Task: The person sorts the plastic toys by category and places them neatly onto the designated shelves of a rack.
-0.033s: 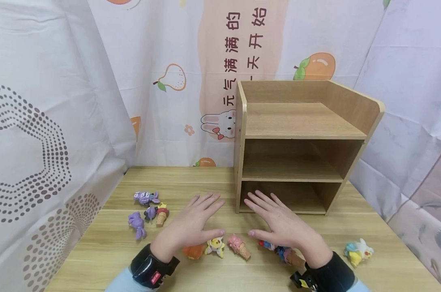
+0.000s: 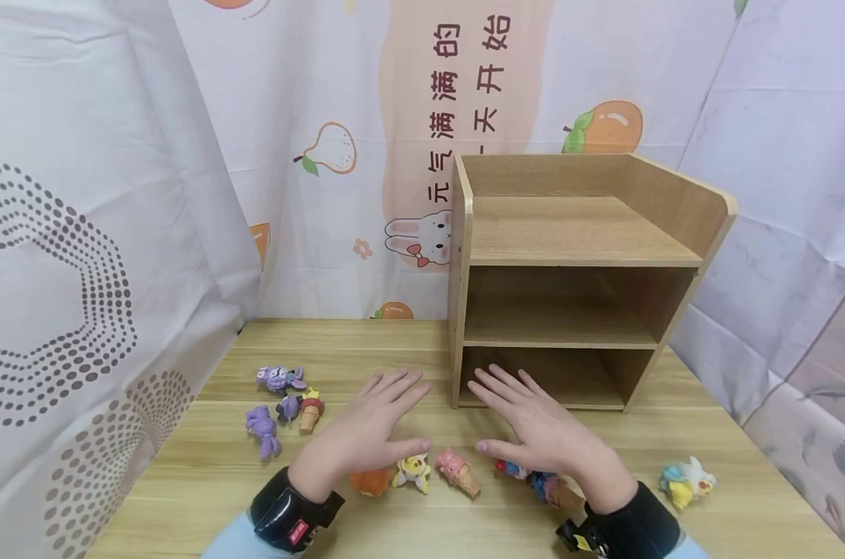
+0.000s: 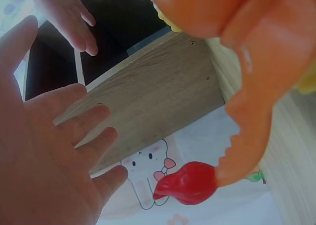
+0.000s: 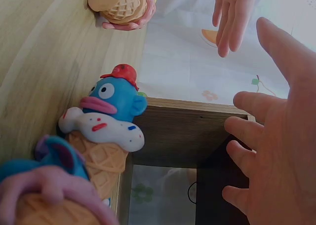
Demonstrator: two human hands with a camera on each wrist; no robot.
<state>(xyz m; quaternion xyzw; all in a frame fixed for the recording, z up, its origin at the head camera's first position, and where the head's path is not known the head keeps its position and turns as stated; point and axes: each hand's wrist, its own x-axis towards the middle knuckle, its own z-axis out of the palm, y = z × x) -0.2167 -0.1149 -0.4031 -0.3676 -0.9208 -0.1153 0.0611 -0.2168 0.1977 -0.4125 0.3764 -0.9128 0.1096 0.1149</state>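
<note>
My left hand (image 2: 370,427) is held palm down above the table with fingers spread, holding nothing. An orange figurine (image 2: 370,482) with a red tip, seen large in the left wrist view, lies below its wrist, beside a yellow-and-white figurine (image 2: 412,471). Between the hands is a pink ice-cream-cone figurine (image 2: 459,473). My right hand (image 2: 534,427), likewise spread and holding nothing, is in front of the shelf's lowest compartment. Under it, partly hidden in the head view, lie a blue cone figurine (image 4: 116,94) with a red top and another blue-and-pink cone figurine (image 4: 54,185).
A three-tier wooden shelf (image 2: 583,262) stands at the back right of the wooden table (image 2: 366,341). Purple figurines (image 2: 263,431) and a red-and-yellow-topped cone figurine (image 2: 311,411) lie at the left. A teal, white and yellow figurine (image 2: 686,481) lies far right. Printed curtains (image 2: 325,233) hang behind.
</note>
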